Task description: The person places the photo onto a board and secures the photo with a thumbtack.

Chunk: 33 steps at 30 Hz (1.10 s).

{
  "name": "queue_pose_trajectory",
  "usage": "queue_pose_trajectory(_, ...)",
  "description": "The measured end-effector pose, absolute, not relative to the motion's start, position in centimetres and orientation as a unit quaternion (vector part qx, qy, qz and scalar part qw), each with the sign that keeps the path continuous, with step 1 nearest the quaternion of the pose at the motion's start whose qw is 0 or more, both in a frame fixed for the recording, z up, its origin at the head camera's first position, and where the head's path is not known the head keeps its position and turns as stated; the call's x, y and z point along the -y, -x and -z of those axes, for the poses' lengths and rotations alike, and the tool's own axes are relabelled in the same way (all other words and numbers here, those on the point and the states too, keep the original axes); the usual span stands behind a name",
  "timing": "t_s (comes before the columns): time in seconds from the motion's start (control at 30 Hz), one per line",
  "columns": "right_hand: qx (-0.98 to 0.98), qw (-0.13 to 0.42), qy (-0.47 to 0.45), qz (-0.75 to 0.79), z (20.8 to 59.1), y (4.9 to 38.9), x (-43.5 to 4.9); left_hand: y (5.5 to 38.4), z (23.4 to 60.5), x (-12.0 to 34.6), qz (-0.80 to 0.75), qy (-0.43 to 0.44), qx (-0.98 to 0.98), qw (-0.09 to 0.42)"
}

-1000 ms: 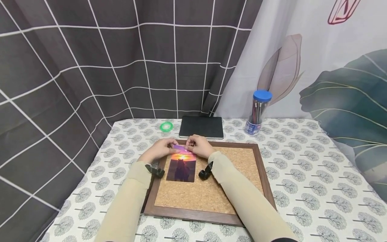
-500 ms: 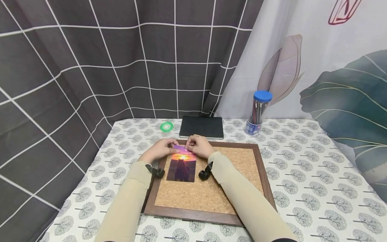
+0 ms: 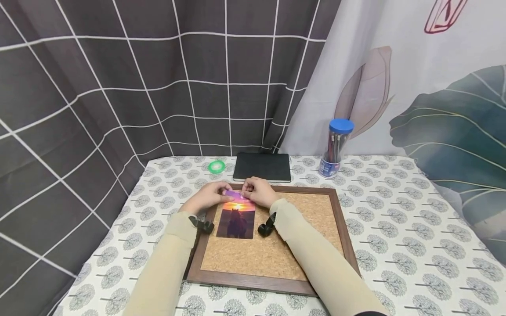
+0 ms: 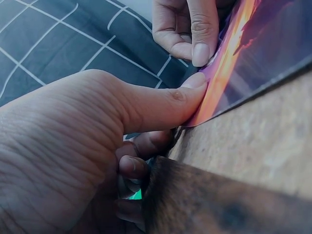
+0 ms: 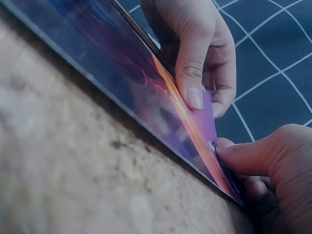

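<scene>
A photo print [image 3: 236, 224] of a dark horse at sunset lies on the left part of a wood-framed corkboard [image 3: 272, 256]. My left hand [image 3: 208, 196] pinches its upper left edge, the thumb lying on the purple strip and the other fingers curled behind, by the frame. At the upper right edge, my right hand [image 3: 261, 192] pinches the print between thumb and curled fingers. Beside the right thumb tip, a small shiny thing [image 5: 212, 145] sits on the print, too small to tell its kind. In the right wrist view the purple top edge [image 5: 204, 119] bends up.
A black notebook [image 3: 262, 166] lies behind the board, with a green tape roll [image 3: 216, 166] to its left. A clear, blue-lidded jar of pencils [image 3: 335, 149] stands at the back right. Curtains hang behind the tree-print tablecloth [image 3: 399, 245].
The head view has shifted very slightly. Both hands stay at the top of the photo print, and nothing else has visibly moved.
</scene>
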State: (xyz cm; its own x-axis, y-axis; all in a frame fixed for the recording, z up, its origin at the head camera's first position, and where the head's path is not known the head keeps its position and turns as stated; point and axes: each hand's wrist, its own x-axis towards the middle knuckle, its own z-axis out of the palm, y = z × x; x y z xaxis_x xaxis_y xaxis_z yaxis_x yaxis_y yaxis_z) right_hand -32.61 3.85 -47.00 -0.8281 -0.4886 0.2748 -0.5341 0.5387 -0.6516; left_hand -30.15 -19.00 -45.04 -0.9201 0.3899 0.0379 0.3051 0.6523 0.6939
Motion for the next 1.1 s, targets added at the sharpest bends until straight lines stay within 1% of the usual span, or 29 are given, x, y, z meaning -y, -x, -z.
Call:
queue_pose_trajectory(0.2,0.879,0.031,-0.289,-0.378,47.2,32.3,-3.8,30.0,45.1,18.8,-0.378,-0.190,-0.904,0.059)
queue_pose_trajectory(0.3,0.874,0.034,-0.293,-0.385,47.4,32.2,-3.8,29.9,45.1,18.9,-0.378,-0.188,-0.904,0.067)
queue_pose_trajectory(0.4,0.867,0.049,-0.305,-0.392,47.6,32.2,-3.9,29.6,44.0,19.4,-0.401,-0.188,-0.894,0.068)
queue_pose_trajectory(0.5,0.861,0.065,-0.316,-0.392,47.6,32.3,-4.1,29.0,42.0,20.5,-0.410,-0.191,-0.891,0.043)
queue_pose_trajectory(0.6,0.862,0.065,-0.319,-0.389,47.4,32.5,-4.2,28.4,39.8,22.0,-0.383,-0.190,-0.904,0.012)
queue_pose_trajectory(0.7,0.862,0.059,-0.316,-0.392,47.3,32.7,-4.3,27.5,38.7,23.9,-0.346,-0.198,-0.917,0.007)
queue_pose_trajectory(0.8,0.862,0.062,-0.315,-0.393,47.1,32.9,-4.4,26.5,38.7,25.6,-0.318,-0.196,-0.927,0.025)
queue_pose_trajectory(0.97,0.865,0.054,-0.312,-0.389,47.1,33.1,-4.5,23.9,39.8,27.7,-0.316,-0.178,-0.927,0.097)
queue_pose_trajectory(1.1,0.863,0.042,-0.316,-0.391,47.5,32.9,-4.4,21.8,40.7,28.6,-0.320,-0.159,-0.925,0.132)
